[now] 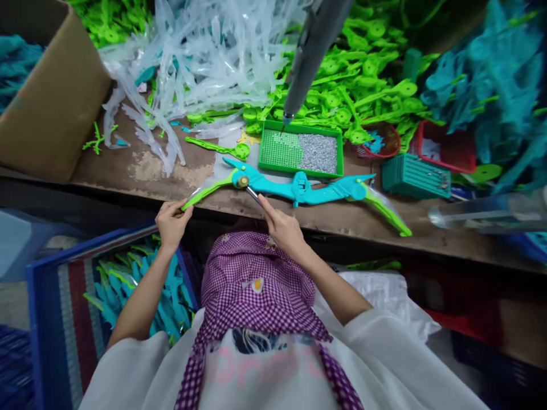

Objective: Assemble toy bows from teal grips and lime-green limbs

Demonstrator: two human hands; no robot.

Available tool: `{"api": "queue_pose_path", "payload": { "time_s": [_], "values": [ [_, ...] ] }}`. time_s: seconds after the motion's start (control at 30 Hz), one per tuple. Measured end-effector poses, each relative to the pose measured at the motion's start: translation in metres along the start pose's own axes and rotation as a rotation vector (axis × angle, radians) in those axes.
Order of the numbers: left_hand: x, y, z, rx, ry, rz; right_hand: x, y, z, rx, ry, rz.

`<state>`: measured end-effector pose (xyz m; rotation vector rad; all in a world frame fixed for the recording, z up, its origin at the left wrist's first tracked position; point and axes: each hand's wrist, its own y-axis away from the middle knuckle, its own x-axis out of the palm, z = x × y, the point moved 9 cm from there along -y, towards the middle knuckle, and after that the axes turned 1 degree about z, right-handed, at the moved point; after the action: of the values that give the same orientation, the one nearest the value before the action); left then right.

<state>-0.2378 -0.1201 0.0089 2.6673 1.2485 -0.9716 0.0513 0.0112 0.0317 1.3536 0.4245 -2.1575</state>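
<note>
A toy bow (276, 187) with a turquoise middle and lime-green limbs lies across the front of the bench. My left hand (172, 226) pinches the tip of its left green limb. My right hand (284, 230) is closed around a thin metal rod tool with a round brass-coloured head (243, 181), which is over the left joint of the bow. Whether the head touches the joint, I cannot tell. The right green limb (391, 215) reaches toward the bench edge, with no hand on it. Behind the bow is a green tray (343, 152) of small silvery screws.
A grey power screwdriver (310, 62) hangs above the tray. Piles of translucent parts (213, 51), green parts (371, 62) and turquoise parts (491, 74) cover the back. A cardboard box (55, 108) stands left, red baskets (447, 165) right. Below left, a blue crate (43, 319) holds bows.
</note>
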Motion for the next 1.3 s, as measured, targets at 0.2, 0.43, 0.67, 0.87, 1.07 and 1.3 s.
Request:
{"api": "queue_pose_path", "payload": {
  "time_s": [0.2,0.43,0.67,0.87,1.07,1.3],
  "values": [
    [0.000,-0.006,0.004,0.012,0.116,0.004,-0.004,-0.003,0.007,-0.041,0.022,0.052],
    [0.001,-0.009,0.007,-0.008,0.174,-0.005,-0.001,-0.016,0.038,-0.069,0.143,0.099],
    [0.002,-0.009,0.009,-0.040,0.209,0.002,0.011,-0.025,0.036,-0.084,0.175,0.172],
    [0.002,-0.008,0.008,-0.015,0.189,-0.003,0.015,-0.019,0.067,-0.175,0.163,0.159],
    [0.002,-0.007,0.006,-0.025,0.177,0.009,0.008,-0.035,0.077,-0.218,0.111,0.259],
    [0.005,-0.001,0.012,-0.073,0.211,-0.006,0.003,-0.103,0.140,-0.147,-0.114,0.175]
  ]
}}
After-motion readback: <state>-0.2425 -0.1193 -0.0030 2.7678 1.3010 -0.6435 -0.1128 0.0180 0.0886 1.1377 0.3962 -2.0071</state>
